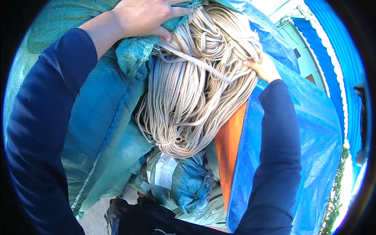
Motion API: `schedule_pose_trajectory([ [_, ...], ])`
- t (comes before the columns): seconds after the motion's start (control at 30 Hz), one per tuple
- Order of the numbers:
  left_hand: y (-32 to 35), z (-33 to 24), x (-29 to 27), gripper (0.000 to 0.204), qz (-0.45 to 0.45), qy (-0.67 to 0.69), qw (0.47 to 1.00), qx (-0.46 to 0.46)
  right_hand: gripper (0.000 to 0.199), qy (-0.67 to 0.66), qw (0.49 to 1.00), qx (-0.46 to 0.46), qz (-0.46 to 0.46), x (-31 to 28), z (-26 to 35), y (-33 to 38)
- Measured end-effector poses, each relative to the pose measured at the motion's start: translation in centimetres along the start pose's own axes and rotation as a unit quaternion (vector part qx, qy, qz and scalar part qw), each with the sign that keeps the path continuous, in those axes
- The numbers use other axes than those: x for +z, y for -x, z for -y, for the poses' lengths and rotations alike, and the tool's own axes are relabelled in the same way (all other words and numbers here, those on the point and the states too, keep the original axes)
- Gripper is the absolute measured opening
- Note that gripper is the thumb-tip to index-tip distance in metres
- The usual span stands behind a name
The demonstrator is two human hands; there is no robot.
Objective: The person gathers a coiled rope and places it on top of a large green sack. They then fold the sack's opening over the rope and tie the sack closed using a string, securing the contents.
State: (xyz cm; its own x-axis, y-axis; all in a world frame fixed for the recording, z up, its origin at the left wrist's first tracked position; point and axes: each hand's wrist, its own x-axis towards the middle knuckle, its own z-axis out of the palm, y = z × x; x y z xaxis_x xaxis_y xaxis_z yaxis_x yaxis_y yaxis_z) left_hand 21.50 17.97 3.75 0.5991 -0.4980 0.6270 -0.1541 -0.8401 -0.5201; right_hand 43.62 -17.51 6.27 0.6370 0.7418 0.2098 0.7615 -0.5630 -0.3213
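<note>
A large bundle of off-white braided rope point(176, 90) hangs in looped hanks between a green woven sack point(94, 117) and blue sheeting. Its strands gather at the lower end, and one loose length point(196, 60) crosses the front. My right hand point(266, 68) grips the rope's right side, its fingertips partly hidden among the strands. At the top, my left hand point(145, 17) rests on the sack's bunched cloth beside the rope, with thumb and fingers spread. The upper edge of the picture cuts off part of that hand.
A blue tarpaulin point(309, 129) covers a pile on the right, with an orange sheet point(230, 145) at its edge. Below the rope lies a tied blue-green sack point(188, 180) bearing a white label point(165, 171). Grey ground point(96, 215) shows at lower left, beside my dark-clothed legs point(137, 217).
</note>
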Motion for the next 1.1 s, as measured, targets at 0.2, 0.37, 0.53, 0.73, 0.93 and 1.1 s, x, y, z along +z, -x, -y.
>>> schedule_pose_trajectory([
  [0.2,-0.6,-0.8,-0.6,0.076,0.052,0.026,0.997,-0.048,0.116,0.069,0.975,-0.099,-0.189,-0.9,14.7,1.2],
  [0.37,0.1,-1.7,0.4,0.050,-0.054,-0.020,0.998,-0.032,0.116,0.387,0.899,0.040,-0.204,6.5,15.1,-3.0],
  [0.53,0.7,-1.1,0.8,0.034,-0.068,0.000,0.998,-0.006,0.101,0.228,0.961,-0.065,-0.140,2.3,8.1,-5.0],
  [0.73,-0.2,-1.0,0.0,0.039,-0.073,0.010,0.997,-0.015,0.124,-0.011,0.994,0.065,-0.082,2.2,5.7,-4.8],
  [0.93,-5.2,-7.0,0.5,0.032,-0.167,0.087,0.982,0.015,0.086,0.211,0.965,0.088,-0.130,4.9,8.2,-3.3],
  [1.1,-4.1,-11.4,4.8,0.075,-0.060,-0.076,0.993,-0.062,0.041,0.329,0.944,-0.024,0.023,0.3,15.4,-1.3],
])
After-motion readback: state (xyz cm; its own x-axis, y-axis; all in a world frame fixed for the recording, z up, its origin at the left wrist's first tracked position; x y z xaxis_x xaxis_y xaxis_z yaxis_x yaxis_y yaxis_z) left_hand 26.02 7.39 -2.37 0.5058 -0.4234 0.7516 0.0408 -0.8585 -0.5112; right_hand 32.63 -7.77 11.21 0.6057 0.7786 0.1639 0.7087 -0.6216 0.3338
